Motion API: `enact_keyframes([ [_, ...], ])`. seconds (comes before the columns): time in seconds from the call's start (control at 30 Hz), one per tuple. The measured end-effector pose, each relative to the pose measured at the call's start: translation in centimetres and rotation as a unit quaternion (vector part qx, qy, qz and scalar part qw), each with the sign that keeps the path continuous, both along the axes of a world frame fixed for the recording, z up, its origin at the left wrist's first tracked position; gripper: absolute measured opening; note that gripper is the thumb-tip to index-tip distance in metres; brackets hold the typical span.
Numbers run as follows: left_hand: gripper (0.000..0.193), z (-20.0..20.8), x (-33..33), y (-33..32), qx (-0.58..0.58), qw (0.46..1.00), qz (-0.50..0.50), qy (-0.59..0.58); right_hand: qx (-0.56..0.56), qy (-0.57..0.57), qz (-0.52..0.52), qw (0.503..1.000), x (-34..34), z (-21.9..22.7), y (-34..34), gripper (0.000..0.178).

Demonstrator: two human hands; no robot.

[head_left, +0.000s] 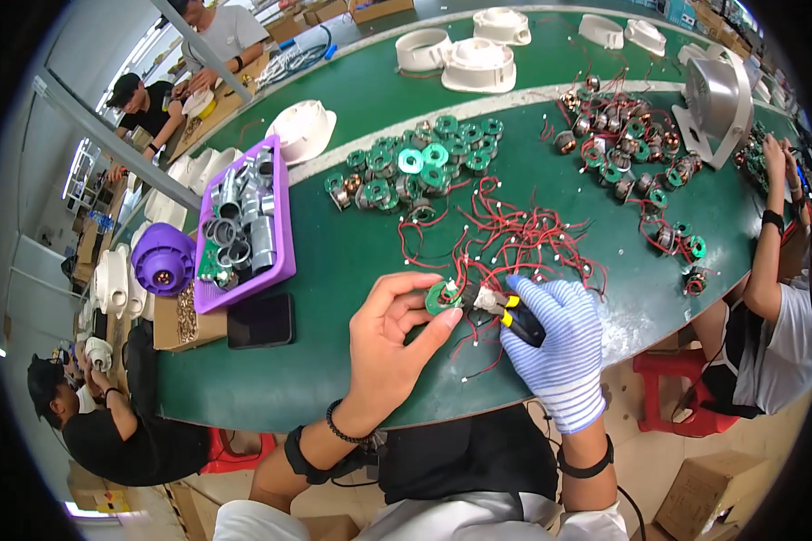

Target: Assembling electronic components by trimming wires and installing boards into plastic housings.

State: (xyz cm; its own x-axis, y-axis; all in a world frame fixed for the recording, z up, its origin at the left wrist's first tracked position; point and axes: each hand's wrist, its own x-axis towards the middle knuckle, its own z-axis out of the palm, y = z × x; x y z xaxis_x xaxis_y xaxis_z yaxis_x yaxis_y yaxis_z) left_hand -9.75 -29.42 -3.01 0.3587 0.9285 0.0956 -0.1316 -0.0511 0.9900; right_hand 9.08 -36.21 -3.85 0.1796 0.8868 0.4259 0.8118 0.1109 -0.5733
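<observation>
My bare left hand (390, 335) pinches a small round green circuit board (441, 298) between thumb and fingers. Striped blue-and-white cloth covers my right hand (564, 347), which is closed round pliers (525, 326) with black and yellow handles. The jaws point left, close beside the board; a pale glare there hides whether they touch it. Just beyond both hands spreads a tangle of red wires (514, 239) with small white connectors. Farther off stands a group of motor coils (410, 167) topped with green boards.
A purple tray (284, 212) of grey metal rings lies at the left, with a phone (261, 321) and a cardboard box (189, 323) near it. Wired motors (622, 135) cover the far right. White housings (478, 65) stand behind. Co-workers sit on both sides.
</observation>
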Motion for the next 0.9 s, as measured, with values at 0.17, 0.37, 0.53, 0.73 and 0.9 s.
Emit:
enact_keyframes([
  [0.17,0.042,-0.42,0.04,0.06,0.043,0.999,-0.004,0.014,0.002,0.005,0.004,1.000,0.17,-0.29,0.17,0.054],
  [0.37,0.042,-0.54,-0.31,-0.06,0.090,0.995,-0.002,0.033,-0.017,0.001,0.016,1.000,0.17,-0.55,0.12,0.056],
  [0.53,0.042,-0.75,-0.33,-0.26,0.106,0.993,-0.004,0.047,-0.028,0.015,0.024,0.999,0.31,-0.37,-0.22,0.053],
  [0.73,0.043,-1.09,-0.32,-0.13,0.128,0.991,-0.012,0.029,-0.043,0.039,0.022,0.998,0.20,-0.58,-0.32,0.050],
  [0.9,0.042,-0.79,-0.45,-0.18,0.095,0.995,-0.005,0.038,-0.016,0.009,0.029,0.999,0.19,-0.28,0.06,0.052],
])
